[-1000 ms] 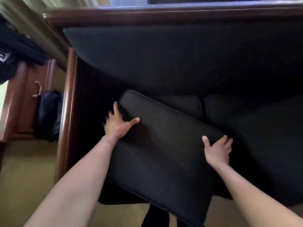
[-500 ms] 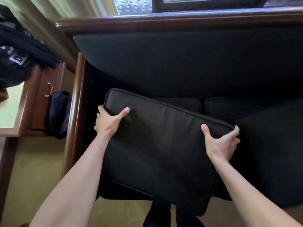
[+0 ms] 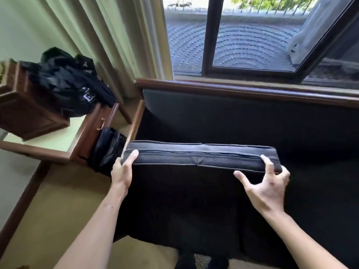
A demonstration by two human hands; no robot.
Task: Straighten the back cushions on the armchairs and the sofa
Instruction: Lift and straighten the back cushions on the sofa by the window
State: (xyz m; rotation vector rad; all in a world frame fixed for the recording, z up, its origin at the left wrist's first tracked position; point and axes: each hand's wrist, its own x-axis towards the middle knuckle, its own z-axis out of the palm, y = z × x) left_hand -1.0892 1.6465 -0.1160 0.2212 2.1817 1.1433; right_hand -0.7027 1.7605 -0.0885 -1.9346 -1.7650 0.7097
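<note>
A black back cushion [image 3: 198,158] stands on edge in front of me, its zippered top side facing up, over the seat of the dark sofa [image 3: 242,117]. My left hand [image 3: 122,169] grips the cushion's upper left corner, thumb on the zipper side. My right hand [image 3: 266,183] is at the upper right corner with fingers spread; the fingertips touch the cushion's edge. The sofa has a dark upholstered back and a brown wooden top rail [image 3: 233,90] and left armrest [image 3: 136,123].
A wooden side table [image 3: 58,150] with a drawer stands left of the sofa, with a black bag [image 3: 70,84] on top and another black bag [image 3: 106,150] between table and sofa. Behind the sofa are a window [image 3: 252,39] and green curtains [image 3: 108,35]. Beige carpet lies below.
The cushion has been lifted from lying tilted on the seat to standing on edge. My view has tipped up toward the window. My right hand's fingers have spread wider.
</note>
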